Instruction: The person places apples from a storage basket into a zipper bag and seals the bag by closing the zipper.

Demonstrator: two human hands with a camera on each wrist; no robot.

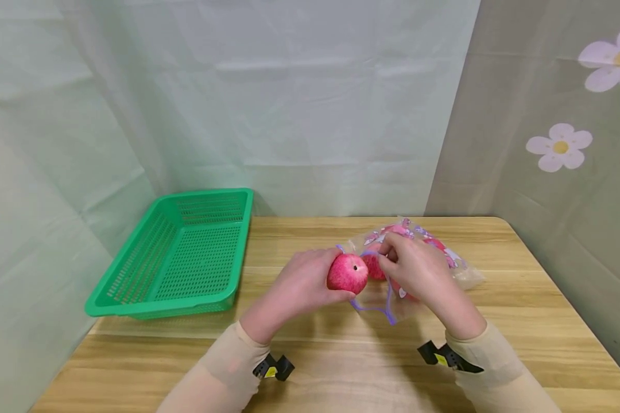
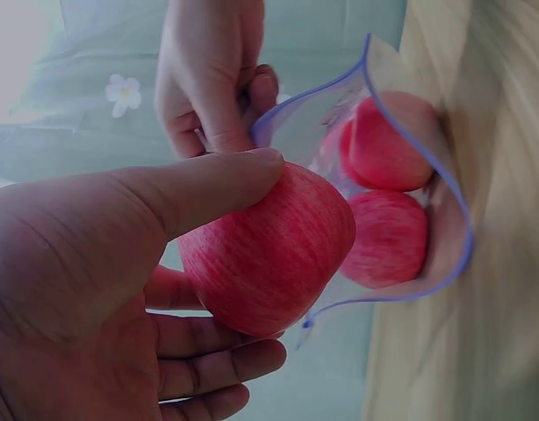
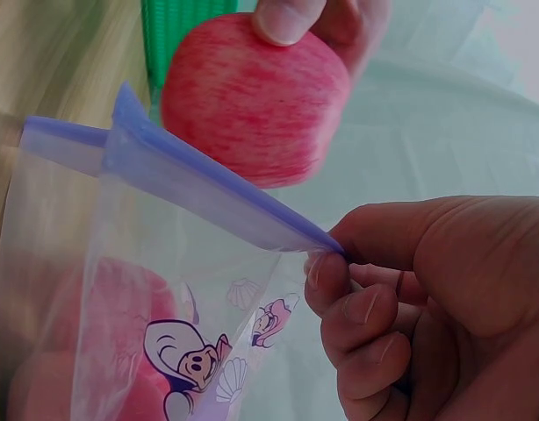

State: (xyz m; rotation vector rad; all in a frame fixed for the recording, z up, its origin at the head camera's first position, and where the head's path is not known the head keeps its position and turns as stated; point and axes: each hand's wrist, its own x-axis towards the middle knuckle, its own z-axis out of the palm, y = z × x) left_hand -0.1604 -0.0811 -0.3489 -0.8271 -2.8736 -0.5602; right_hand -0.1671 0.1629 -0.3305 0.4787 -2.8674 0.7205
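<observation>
My left hand (image 1: 310,279) grips a red apple (image 1: 348,274) between thumb and fingers, just outside the mouth of a clear zip bag (image 1: 465,276). The purple zip edge (image 2: 463,215) of the bag stands spread wide in the left wrist view. With thumb and forefinger my right hand (image 1: 415,264) pinches that edge, seen close up in the right wrist view (image 3: 410,298). Inside the bag lie several more apples (image 2: 388,239). Cartoon figures (image 3: 186,364) are printed on its side.
To the left on the wooden table (image 1: 310,367) stands a green plastic basket (image 1: 245,241) with slotted walls and nothing in it. A pale curtain (image 1: 310,115) hangs behind the table, and a grey one with printed flowers (image 1: 560,147) hangs at the right.
</observation>
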